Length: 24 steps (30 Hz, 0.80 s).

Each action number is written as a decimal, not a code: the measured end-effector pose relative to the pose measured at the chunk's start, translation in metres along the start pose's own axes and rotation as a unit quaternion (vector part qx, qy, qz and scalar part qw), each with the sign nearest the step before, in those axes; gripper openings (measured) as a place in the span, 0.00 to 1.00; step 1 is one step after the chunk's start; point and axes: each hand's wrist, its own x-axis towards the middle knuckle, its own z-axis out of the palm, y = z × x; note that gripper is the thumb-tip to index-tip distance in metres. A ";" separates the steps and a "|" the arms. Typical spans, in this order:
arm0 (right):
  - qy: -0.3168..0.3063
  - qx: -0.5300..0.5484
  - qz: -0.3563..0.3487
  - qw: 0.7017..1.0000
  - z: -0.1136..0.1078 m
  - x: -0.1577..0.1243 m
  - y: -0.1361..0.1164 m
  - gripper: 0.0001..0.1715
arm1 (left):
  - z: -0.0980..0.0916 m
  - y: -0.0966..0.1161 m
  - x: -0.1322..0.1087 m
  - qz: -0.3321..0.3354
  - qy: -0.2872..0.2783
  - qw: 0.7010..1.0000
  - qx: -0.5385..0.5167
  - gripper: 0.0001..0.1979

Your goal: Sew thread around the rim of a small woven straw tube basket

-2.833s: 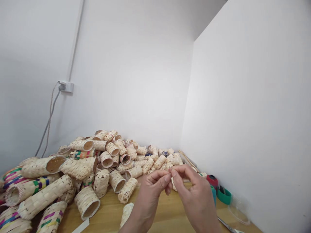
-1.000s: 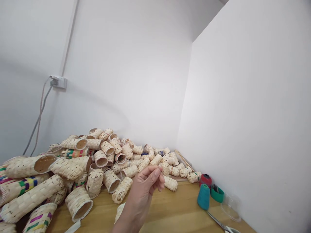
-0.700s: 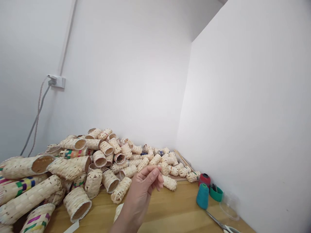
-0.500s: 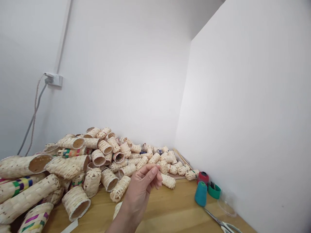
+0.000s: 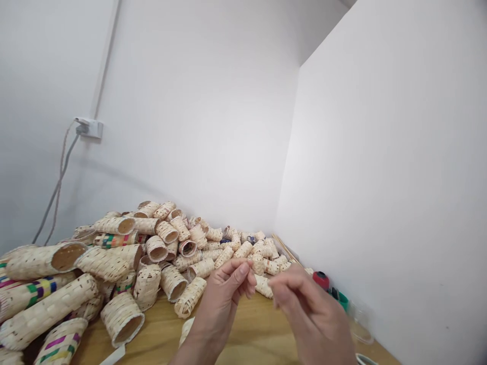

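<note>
Woven bamboo tubes are heaped along the left side of the desk, right in front of the hands. Left hand is up with thumb and fingers pinched together; if there's anything in that pinch, it's too small to make out. Right hand is just beside it, not touching, and too blurry to tell whether it's gripping anything. A small tube lies on the desk just past the gap between them, and a red thread spool sits over by the wall.
</note>
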 end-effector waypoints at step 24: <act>-0.122 0.074 0.119 0.983 0.015 0.021 -0.004 0.13 | 0.003 0.007 -0.004 0.010 -0.046 0.999 0.021 0.11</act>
